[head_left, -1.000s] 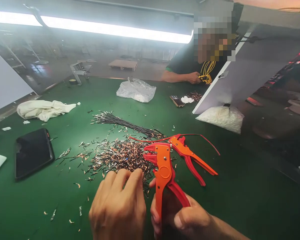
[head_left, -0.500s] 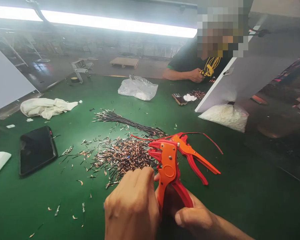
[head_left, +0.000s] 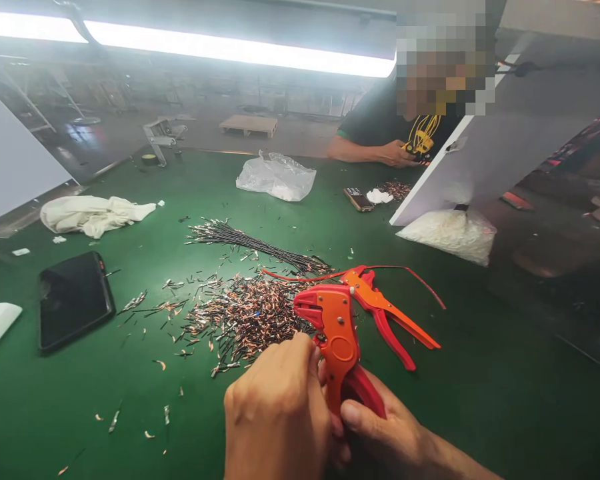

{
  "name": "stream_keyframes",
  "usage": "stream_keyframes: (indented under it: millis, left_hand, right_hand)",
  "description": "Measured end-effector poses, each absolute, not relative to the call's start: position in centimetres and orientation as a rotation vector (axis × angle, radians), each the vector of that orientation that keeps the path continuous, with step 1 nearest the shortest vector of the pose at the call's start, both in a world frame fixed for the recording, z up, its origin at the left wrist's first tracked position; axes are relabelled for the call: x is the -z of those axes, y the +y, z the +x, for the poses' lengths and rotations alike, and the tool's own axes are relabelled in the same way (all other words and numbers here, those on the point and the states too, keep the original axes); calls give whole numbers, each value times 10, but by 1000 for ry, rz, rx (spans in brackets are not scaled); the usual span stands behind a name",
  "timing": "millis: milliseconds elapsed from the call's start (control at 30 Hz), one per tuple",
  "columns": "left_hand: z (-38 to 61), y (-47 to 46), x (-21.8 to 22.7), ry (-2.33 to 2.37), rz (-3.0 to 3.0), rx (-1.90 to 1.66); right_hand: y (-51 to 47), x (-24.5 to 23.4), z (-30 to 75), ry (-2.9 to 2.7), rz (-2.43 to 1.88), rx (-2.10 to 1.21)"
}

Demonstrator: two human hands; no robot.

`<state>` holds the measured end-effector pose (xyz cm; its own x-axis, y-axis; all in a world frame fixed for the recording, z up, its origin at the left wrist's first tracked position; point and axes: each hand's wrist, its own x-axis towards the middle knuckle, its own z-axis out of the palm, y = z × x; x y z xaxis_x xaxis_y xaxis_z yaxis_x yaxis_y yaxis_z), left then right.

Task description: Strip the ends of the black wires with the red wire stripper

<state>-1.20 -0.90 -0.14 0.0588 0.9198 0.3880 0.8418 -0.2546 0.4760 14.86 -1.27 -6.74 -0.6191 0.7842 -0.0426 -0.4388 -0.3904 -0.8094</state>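
My right hand (head_left: 387, 420) is wrapped round the handles of an orange and red wire stripper (head_left: 341, 347), which it holds upright with the jaws pointing left. Close against the tool's left side is my left hand (head_left: 279, 407), its back towards me and its fingers curled in. Whatever those fingers hold is hidden. Beyond the jaws lies a heap of short wire offcuts (head_left: 255, 317) with copper and black bits. A second wire stripper (head_left: 387, 310) rests on the table behind, beside a thin red wire (head_left: 425, 280). Farther back lies a bundle of black wires (head_left: 260, 245).
On the green table (head_left: 190, 427) lie a black phone (head_left: 75, 301), a white cloth (head_left: 95, 215) and a clear plastic bag (head_left: 276, 176). A white panel (head_left: 460, 143) stands at right by a filled bag (head_left: 453, 235). Opposite, a co-worker's hand (head_left: 397, 153) holds a yellow-handled tool.
My left hand has shifted right, nearer the wire stripper. My right hand has squeezed the handles closer together, and the jaws have narrowed. The co-worker's hand has moved slightly.
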Motion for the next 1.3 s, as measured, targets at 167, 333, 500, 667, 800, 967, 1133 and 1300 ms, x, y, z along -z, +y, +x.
stream_keyframes:
  millis: [167,333,500,667,800,967,1133,1300]
  left_hand:
    - [-15,-8,9,1740,2267,-989]
    - [-14,-8,11,1656,2198,-1028]
    - [-19,-7,14,1580,1991,-1124]
    - [-34,-3,13,1598,1921,-1257]
    - [-42,0,8,1633,1858,-1451]
    - [-53,-1,4,1671,1800,-1471]
    - [-55,-2,6,1691,1754,-1410]
    - [-55,-2,4,1641,1811,-1300]
  right_hand:
    - [-25,74,145,-829,-597,-2156]
    - [-27,71,146,-726,-700,-2146]
    - [-18,60,149,-697,-538,-2217]
    - [-9,54,155,-600,-414,-2311]
    - [-5,57,162,-661,-348,-2364]
    - [-3,62,172,-876,-505,-2357]
    - [-6,70,173,-874,-491,-2401]
    - [-7,73,172,-896,-479,-2388]
